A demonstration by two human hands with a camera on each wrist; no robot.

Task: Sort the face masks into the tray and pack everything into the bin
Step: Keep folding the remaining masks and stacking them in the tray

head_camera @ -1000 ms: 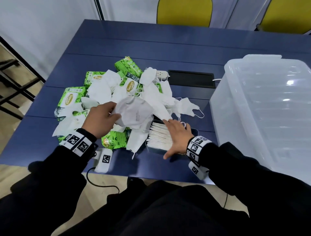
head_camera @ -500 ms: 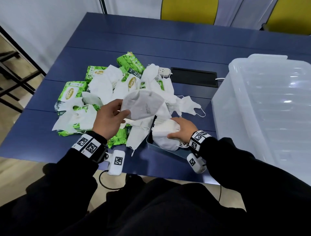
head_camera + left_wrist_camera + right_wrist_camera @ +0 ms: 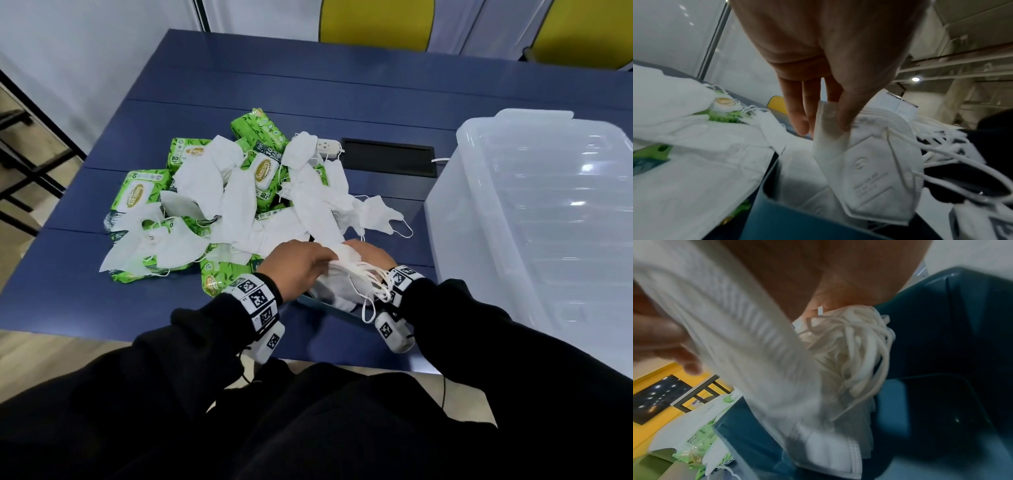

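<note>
A dark blue tray sits at the table's near edge. Over it my right hand grips a stack of folded white face masks, their ear loops bunched under the palm. My left hand is right against the stack and pinches a single white mask between thumb and fingers, laying it on the stack's left side above the tray wall. The tray floor shows dark beneath the stack. A loose pile of white masks lies behind the hands.
Green wet-wipe packs lie under and around the mask pile. A big clear plastic bin stands at the right. A black cable hatch and a white power strip are behind the pile. Yellow chairs stand beyond the table.
My left hand carried its mask from above the pile down and right onto the stack. My right hand went from pressing the masks in the tray to gripping and raising the stack.
</note>
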